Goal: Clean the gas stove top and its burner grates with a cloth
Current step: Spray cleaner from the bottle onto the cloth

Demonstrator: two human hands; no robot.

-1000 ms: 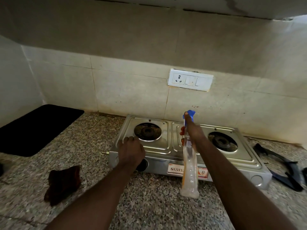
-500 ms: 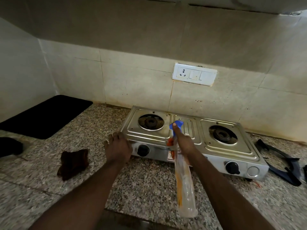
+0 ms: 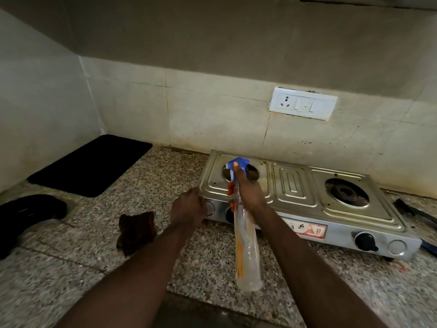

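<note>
steel 2-burner stove [image 3: 293, 192] sits on speckled granite counter [image 3: 94, 268] against tiled wall, both burner wells bare, grates off. head view, only 1 view.

right hand [image 3: 248, 195] grips neck of clear spray bottle [image 3: 246, 252], fingers wrapped round it, 1 finger up on the blue spray head. bottle long axis runs from the head out over the left burner [image 3: 253, 174] back down toward the camera, base hanging off the stove above the counter. looks like the spray step, wiping not yet begun.

left hand [image 3: 189, 209] at stove's front-left corner, fingers curled onto the edge, seems to hold it steady.

brown cloth [image 3: 136, 230] crumpled flat on the counter, just left of the left hand, not touching it, well apart from the right hand. no clear long axis, it's a wad. left hand is the nearer 1, so the pickup judged to be a short reach left and slightly toward the body.

black grate [image 3: 416, 214] on the counter past the stove's right end. dark curved thing [image 3: 28, 214] at far left, can't tell what. black mat [image 3: 92, 164] in the back corner.

writing: red-and-white label [image 3: 307, 229] on the stove front, partly hidden by the right forearm, letters not readable. white socket plate [image 3: 303, 104] on the wall, no text seen.
</note>
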